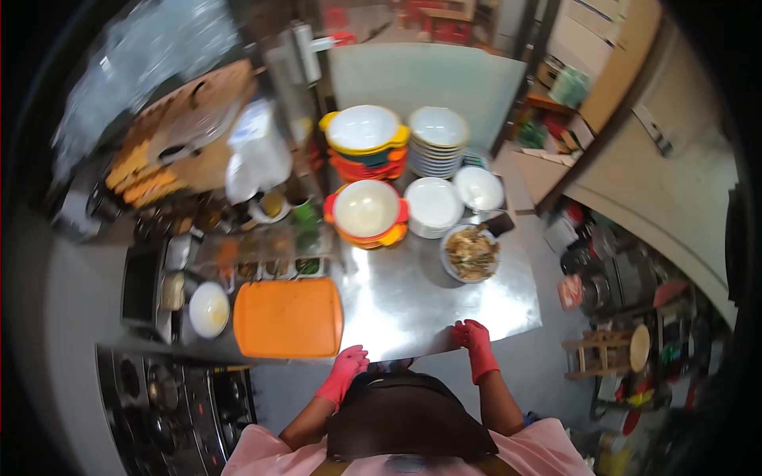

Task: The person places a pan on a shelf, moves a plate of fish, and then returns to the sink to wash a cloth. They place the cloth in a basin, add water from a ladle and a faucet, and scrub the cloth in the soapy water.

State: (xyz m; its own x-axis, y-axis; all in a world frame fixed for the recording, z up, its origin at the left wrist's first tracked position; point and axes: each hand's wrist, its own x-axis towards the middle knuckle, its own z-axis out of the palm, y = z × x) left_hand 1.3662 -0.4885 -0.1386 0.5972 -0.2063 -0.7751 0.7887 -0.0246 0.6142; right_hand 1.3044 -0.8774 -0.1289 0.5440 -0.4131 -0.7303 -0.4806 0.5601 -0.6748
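My left hand (pixel 346 371), in a pink rubber glove, is at the front edge of the steel table (pixel 381 317), just off the lower right corner of an orange cutting board (pixel 287 318). Its fingers are loosely bent and slightly apart, with nothing visible in them. My right hand (pixel 478 343), gloved the same way, hovers over the table's front edge further right. Its fingers are half curled and apart, and no object shows between them. Beyond it stands a white bowl (pixel 446 268) filled with brownish food pieces (pixel 472 252), a dark handle (pixel 500 224) sticking out over its rim.
Two-handled coloured pots (pixel 367 208), stacked bowls (pixel 439 127) and white plates (pixel 433 202) stand at the back. Small food containers (pixel 278 268) line the board's far side. A white bowl (pixel 209 309) sits left of it. A stove (pixel 171 404) is lower left, a wooden stool (pixel 607 353) right.
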